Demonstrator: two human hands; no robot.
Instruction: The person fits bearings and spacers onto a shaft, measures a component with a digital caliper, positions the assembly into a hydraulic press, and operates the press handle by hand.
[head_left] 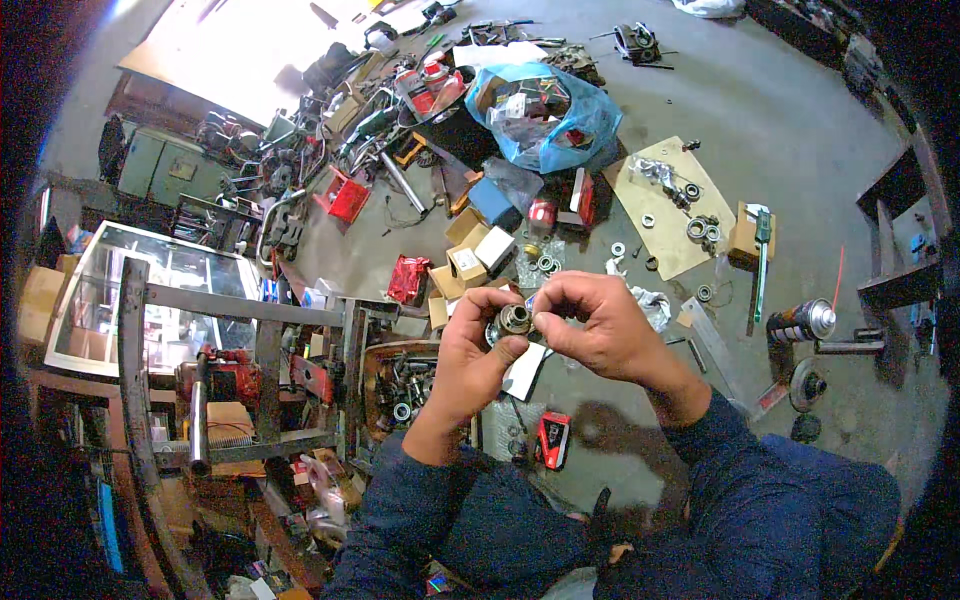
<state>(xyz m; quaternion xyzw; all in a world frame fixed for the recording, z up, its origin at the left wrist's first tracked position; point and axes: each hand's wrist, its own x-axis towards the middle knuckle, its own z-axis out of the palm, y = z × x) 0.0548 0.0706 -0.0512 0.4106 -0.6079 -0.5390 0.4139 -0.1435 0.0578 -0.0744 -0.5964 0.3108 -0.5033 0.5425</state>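
Note:
A small round metal part with a hole through its middle [515, 319] is held up in front of me. The fingers and thumb of my left hand [470, 365] are wrapped around its left side and underside. From the right, my right hand [595, 325] has its thumb and curled forefinger pinched at the part's edge. Its exact kind is hard to tell, as my fingers cover much of its side. Below my hands a white card or paper [523, 372] lies on the floor, with a red and black box [552, 441] nearer to me.
A cardboard sheet [665, 235] bears bearings and rings at right. Beyond my hands stand opened cartons [463, 262] and a blue plastic bag [565, 125]. A spray can [803, 321] lies at far right. A metal frame [240, 308] rises close on my left beside a parts tray [385, 352].

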